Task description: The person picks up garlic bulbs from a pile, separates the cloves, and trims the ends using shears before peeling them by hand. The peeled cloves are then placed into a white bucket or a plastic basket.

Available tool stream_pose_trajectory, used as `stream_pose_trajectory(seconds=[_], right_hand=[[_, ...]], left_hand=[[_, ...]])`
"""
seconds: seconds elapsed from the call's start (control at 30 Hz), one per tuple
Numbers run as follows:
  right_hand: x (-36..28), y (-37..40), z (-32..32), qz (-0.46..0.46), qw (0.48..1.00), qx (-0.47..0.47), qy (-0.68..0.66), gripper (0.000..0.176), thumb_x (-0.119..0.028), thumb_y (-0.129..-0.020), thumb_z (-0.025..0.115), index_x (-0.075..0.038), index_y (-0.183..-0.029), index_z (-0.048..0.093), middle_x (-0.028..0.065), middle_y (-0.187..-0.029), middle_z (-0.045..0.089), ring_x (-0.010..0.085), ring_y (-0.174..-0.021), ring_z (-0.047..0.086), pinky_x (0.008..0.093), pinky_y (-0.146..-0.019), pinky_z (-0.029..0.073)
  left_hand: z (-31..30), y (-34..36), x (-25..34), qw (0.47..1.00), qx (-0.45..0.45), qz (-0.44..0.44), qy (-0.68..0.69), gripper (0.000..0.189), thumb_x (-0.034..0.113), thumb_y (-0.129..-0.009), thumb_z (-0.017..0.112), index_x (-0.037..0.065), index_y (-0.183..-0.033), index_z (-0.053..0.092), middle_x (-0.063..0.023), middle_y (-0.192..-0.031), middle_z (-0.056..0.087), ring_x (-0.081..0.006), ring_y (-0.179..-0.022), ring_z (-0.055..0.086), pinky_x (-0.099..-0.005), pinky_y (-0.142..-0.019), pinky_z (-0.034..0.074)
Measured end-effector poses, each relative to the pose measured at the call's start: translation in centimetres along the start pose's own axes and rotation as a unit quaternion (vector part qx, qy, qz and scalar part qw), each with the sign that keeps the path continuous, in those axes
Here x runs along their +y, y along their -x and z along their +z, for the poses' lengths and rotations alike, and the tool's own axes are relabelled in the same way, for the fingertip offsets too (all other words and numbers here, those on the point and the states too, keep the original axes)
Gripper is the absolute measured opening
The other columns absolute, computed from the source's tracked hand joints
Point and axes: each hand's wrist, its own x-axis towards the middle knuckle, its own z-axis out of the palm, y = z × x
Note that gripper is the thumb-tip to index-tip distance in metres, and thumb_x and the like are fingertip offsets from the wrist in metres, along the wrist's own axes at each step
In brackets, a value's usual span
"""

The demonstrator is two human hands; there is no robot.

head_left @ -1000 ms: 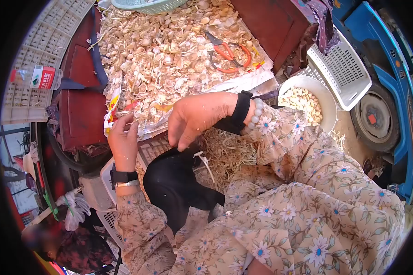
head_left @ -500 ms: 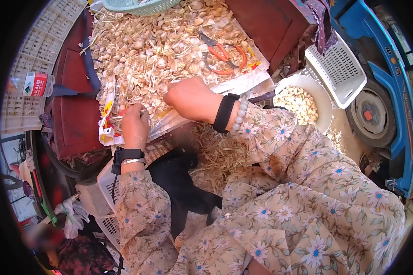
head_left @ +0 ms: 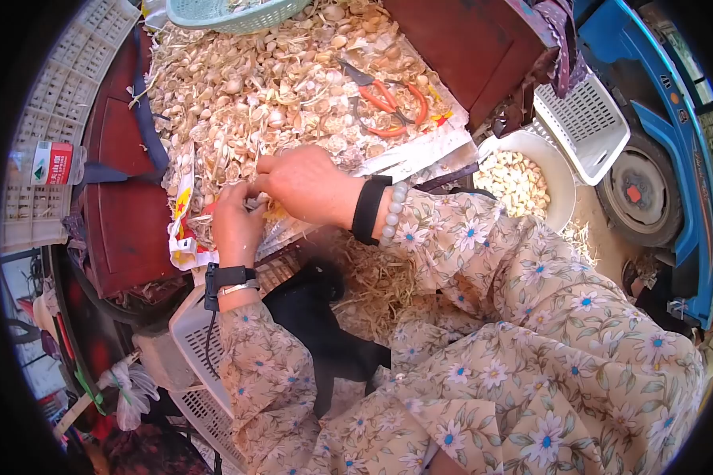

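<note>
A wide heap of garlic cloves and dry skins (head_left: 230, 87) covers the surface before me. At its near edge, my left hand (head_left: 236, 226) is closed, with a small pale piece, seemingly a garlic clove (head_left: 253, 203), at its fingertips. My right hand (head_left: 309, 188) is closed too and meets the left at the fingers; what its own fingers pinch is hidden. Beyond the right hand, pruning shears with orange handles (head_left: 384, 99) lie on the heap. To the right stands a white bucket (head_left: 564, 186) holding pale peeled cloves (head_left: 512, 184).
A green basket (head_left: 242, 20) rests on the heap's far side. White crates stand at left (head_left: 36, 198) and right (head_left: 586, 123). A plastic bottle (head_left: 51, 164) lies at left. Straw-like scraps (head_left: 380, 273) are below the hands; a blue vehicle (head_left: 693, 237) is at far right.
My right hand has moved left and slightly down, so its fingers now meet my left hand's. The view has shifted a little.
</note>
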Motion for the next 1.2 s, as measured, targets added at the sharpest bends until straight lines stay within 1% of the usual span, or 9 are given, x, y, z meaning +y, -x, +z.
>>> stream_pose_trajectory(seconds=[0.2, 0.37, 0.5, 0.6, 0.73, 0.9, 0.97, 1.07, 1.2], right_hand=[[0.4, -2.1, 1.6, 0.054, 0.994, -0.086, 0.049, 0.015, -0.019, -0.068, 0.065, -0.010, -0.080, 0.065, 0.0057, -0.085, 0.058, 0.0258, -0.078, 0.062, 0.0394, -0.060, 0.049], [1.0, -1.8, 1.0, 0.090, 0.987, -0.111, 0.076, 0.011, -0.015, -0.070, 0.061, -0.009, -0.078, 0.066, 0.0065, -0.083, 0.059, 0.0260, -0.078, 0.064, 0.0399, -0.061, 0.049], [2.0, -0.7, 0.2, 0.061, 0.996, -0.047, 0.053, 0.006, -0.012, -0.066, 0.060, -0.011, -0.071, 0.062, 0.0059, -0.079, 0.057, 0.0271, -0.074, 0.062, 0.0414, -0.056, 0.046], [2.2, 0.0, -0.8, 0.050, 0.998, 0.006, 0.046, 0.007, -0.013, -0.063, 0.062, -0.010, -0.069, 0.061, 0.0041, -0.074, 0.056, 0.0252, -0.071, 0.058, 0.0396, -0.064, 0.040], [2.8, 0.5, -2.4, 0.048, 0.992, 0.052, 0.106, 0.009, -0.019, -0.065, 0.064, -0.011, -0.066, 0.063, 0.0033, -0.066, 0.057, 0.0233, -0.070, 0.056, 0.0371, -0.072, 0.035], [3.3, 0.6, -4.9, 0.138, 0.981, -0.019, 0.138, 0.021, -0.031, -0.071, 0.064, -0.011, -0.064, 0.065, 0.0053, -0.060, 0.059, 0.0230, -0.071, 0.056, 0.0383, -0.074, 0.034], [3.0, 0.4, -5.1, 0.163, 0.973, -0.054, 0.153, 0.021, -0.031, -0.071, 0.063, -0.011, -0.064, 0.065, 0.0043, -0.062, 0.059, 0.0227, -0.072, 0.056, 0.0379, -0.075, 0.034], [2.7, -0.6, -4.0, 0.114, 0.978, 0.057, 0.165, 0.016, -0.028, -0.070, 0.064, -0.013, -0.066, 0.065, 0.0021, -0.068, 0.061, 0.0213, -0.077, 0.057, 0.0375, -0.076, 0.034], [1.7, -2.2, -1.0, 0.065, 0.986, -0.006, 0.156, 0.009, -0.020, -0.067, 0.063, -0.015, -0.073, 0.066, 0.0000, -0.077, 0.062, 0.0194, -0.086, 0.056, 0.0363, -0.078, 0.035]], left_hand=[[-0.3, 0.4, 1.8, 0.998, 0.035, 0.003, -0.059, 0.024, 0.007, -0.066, 0.069, 0.008, -0.088, 0.060, -0.0089, -0.089, 0.057, -0.0320, -0.085, 0.057, -0.0394, -0.069, 0.046], [-0.1, -0.1, 1.0, 0.997, -0.005, -0.008, -0.071, 0.021, 0.008, -0.066, 0.070, 0.007, -0.083, 0.058, -0.0096, -0.086, 0.058, -0.0311, -0.082, 0.058, -0.0385, -0.067, 0.046], [-0.8, -0.1, 1.8, 0.998, -0.011, -0.043, -0.036, 0.020, 0.009, -0.066, 0.070, 0.005, -0.077, 0.054, -0.0112, -0.079, 0.061, -0.0313, -0.074, 0.060, -0.0383, -0.064, 0.046], [-0.3, -0.7, 2.0, 0.991, 0.033, -0.124, 0.040, 0.018, 0.009, -0.068, 0.069, 0.005, -0.082, 0.058, -0.0122, -0.075, 0.063, -0.0318, -0.071, 0.061, -0.0383, -0.063, 0.047], [1.4, -1.6, 0.8, 0.994, 0.007, -0.057, 0.090, 0.026, 0.009, -0.069, 0.068, 0.008, -0.094, 0.063, -0.0142, -0.079, 0.063, -0.0314, -0.074, 0.061, -0.0378, -0.067, 0.048], [1.4, -2.1, 1.2, 0.999, 0.015, 0.017, 0.025, 0.031, 0.006, -0.069, 0.067, 0.008, -0.100, 0.064, -0.0172, -0.089, 0.060, -0.0329, -0.083, 0.059, -0.0371, -0.073, 0.047], [1.0, -2.1, 1.6, 1.000, -0.008, -0.006, 0.019, 0.031, 0.004, -0.069, 0.067, 0.008, -0.100, 0.064, -0.0172, -0.092, 0.058, -0.0338, -0.086, 0.058, -0.0376, -0.074, 0.047], [1.5, -2.0, 1.4, 1.000, -0.005, 0.003, 0.020, 0.029, 0.003, -0.069, 0.066, 0.007, -0.097, 0.064, -0.0169, -0.093, 0.056, -0.0347, -0.086, 0.057, -0.0390, -0.073, 0.047], [0.8, -1.9, 2.6, 1.000, -0.031, 0.000, 0.004, 0.024, 0.001, -0.069, 0.065, 0.006, -0.093, 0.063, -0.0166, -0.093, 0.055, -0.0352, -0.086, 0.057, -0.0403, -0.073, 0.046]])
